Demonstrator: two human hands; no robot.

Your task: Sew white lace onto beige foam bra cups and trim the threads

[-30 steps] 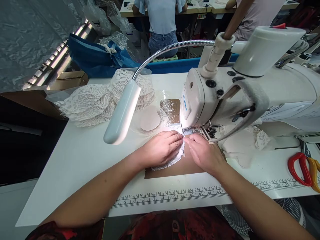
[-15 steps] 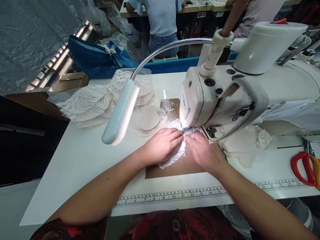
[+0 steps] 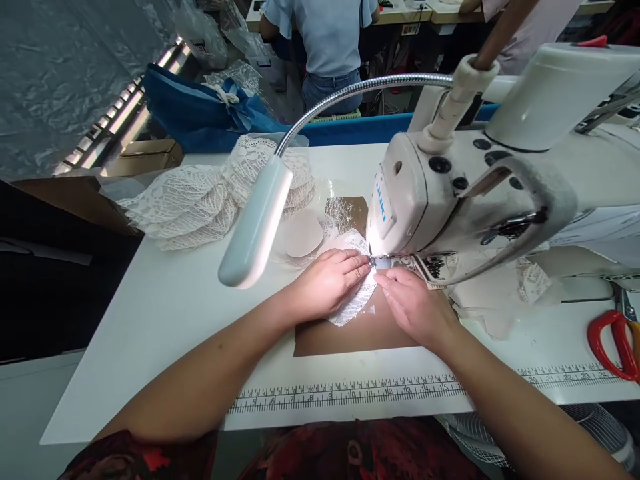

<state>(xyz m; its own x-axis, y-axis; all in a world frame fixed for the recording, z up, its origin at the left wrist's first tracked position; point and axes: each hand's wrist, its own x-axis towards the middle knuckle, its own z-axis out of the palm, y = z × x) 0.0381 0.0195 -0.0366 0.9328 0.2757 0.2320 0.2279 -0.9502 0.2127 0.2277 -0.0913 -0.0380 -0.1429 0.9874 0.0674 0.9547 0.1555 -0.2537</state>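
Note:
A white lace piece [image 3: 354, 305] lies under the needle end of a white sewing machine [image 3: 400, 193]. My left hand [image 3: 333, 281] rests flat on the lace, its fingers stretched toward the presser foot [image 3: 373, 261]. On the other side, my right hand [image 3: 417, 303] is closed, thumb and forefinger at the lace's right edge close to the foot. The part of the lace beneath my left palm is hidden. A brown plate [image 3: 345, 339] on the table shows below the lace.
Stacked lace pieces [image 3: 185, 203] and a pale round pad [image 3: 303, 235] lie left of the machine. A lamp [image 3: 256, 223] hangs over the table. Fabric scraps [image 3: 493, 297] and red-handled scissors [image 3: 595, 343] are at right. A printed ruler [image 3: 365, 395] runs along the front edge. A person [image 3: 327, 40] sits beyond.
The lace has slid a little away from me under the foot, its near tip now farther up the brown plate. Both hands stay beside the foot. The view has shifted slightly.

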